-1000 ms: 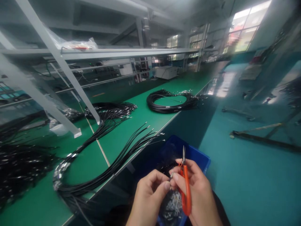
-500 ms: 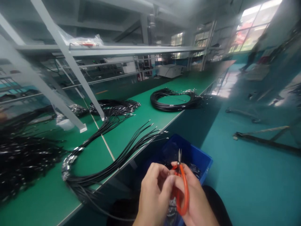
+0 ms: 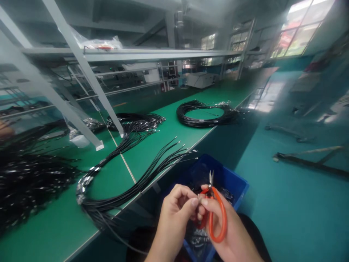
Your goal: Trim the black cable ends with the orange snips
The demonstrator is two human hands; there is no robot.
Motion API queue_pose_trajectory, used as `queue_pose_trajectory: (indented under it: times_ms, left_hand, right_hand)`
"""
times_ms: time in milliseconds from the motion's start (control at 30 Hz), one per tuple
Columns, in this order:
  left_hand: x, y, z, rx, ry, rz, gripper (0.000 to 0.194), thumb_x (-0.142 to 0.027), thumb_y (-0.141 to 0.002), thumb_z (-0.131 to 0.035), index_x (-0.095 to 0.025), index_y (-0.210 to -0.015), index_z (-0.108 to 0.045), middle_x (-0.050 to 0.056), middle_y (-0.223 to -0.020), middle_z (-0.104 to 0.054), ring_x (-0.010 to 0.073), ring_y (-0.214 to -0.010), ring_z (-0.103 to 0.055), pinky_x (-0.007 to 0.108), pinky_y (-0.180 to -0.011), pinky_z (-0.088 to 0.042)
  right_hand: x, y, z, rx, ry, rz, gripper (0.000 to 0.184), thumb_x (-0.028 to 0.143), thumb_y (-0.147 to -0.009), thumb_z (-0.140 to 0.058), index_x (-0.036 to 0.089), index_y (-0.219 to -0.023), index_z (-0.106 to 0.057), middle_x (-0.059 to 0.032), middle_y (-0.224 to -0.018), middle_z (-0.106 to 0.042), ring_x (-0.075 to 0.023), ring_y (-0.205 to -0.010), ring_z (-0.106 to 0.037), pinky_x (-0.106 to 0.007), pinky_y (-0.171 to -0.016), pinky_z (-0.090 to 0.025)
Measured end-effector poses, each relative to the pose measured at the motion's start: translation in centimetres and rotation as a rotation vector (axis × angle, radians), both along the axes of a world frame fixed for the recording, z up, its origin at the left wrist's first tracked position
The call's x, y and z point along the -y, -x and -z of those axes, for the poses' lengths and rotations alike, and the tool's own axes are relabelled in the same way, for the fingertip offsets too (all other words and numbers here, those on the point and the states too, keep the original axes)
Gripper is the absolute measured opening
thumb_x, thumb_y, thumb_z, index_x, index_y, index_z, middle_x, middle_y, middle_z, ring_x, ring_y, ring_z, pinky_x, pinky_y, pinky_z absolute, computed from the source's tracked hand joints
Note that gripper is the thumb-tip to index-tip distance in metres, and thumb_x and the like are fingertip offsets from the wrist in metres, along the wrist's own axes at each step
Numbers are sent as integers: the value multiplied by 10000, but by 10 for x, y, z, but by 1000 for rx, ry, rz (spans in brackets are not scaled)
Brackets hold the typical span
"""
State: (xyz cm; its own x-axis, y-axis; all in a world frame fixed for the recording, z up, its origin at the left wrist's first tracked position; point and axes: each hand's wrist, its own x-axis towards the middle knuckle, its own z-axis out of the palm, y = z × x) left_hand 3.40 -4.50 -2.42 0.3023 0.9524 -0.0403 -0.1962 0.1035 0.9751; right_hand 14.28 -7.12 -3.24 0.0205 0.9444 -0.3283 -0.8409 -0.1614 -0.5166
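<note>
My right hand [image 3: 226, 218] holds a pair of scissors [image 3: 223, 218] with red-orange handles, the slim metal blades pointing up and away, slightly parted. My left hand [image 3: 177, 214] is closed in a pinch, its thumb and fingertips meeting those of my right hand. Whatever lies between the fingertips is too small to make out. Below both hands stands a blue bin [image 3: 237, 185] with clear plastic bags in it. A curved bundle of black cables [image 3: 131, 193] with silvery bands lies on the green bench to the left.
A round coil of black cables [image 3: 201, 123] lies farther along the green bench [image 3: 152, 153]. A heap of dark cables [image 3: 32, 182] covers the left side. Slanted white shelf posts [image 3: 92, 83] rise from the bench. A wheeled stand's leg [image 3: 308, 165] rests on the floor at right.
My fingertips have come together more closely, the right thumb now against the left fingers. The scissors have shifted slightly right in my right hand. The view has moved a little.
</note>
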Motion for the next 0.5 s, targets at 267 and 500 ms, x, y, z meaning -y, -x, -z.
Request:
queue_pose_trajectory:
  times_ms: [267, 500]
  left_hand:
    - [0, 11, -4, -699, -607, -290, 172, -138, -811, -518, -206, -926, -626, 47, -900, -595, 140, -687, -585, 225, -624, -472]
    - [0, 14, -1, -771, -680, -422, 153, -139, -791, -563, -221, -800, -692, 47, -842, -634, 160, -699, -607, 213, -625, -456]
  right_hand:
    - [-7, 0, 1, -46, 58, 48, 253, 105, -693, -699, 157, -912, -582, -26, -669, -629, -127, -581, -555, -220, -560, -485]
    - [-8, 3, -4, -94, 74, 41, 223, 104, -698, -689, 165, -887, -591, -24, -683, -636, -125, -589, -559, -210, -571, -483]
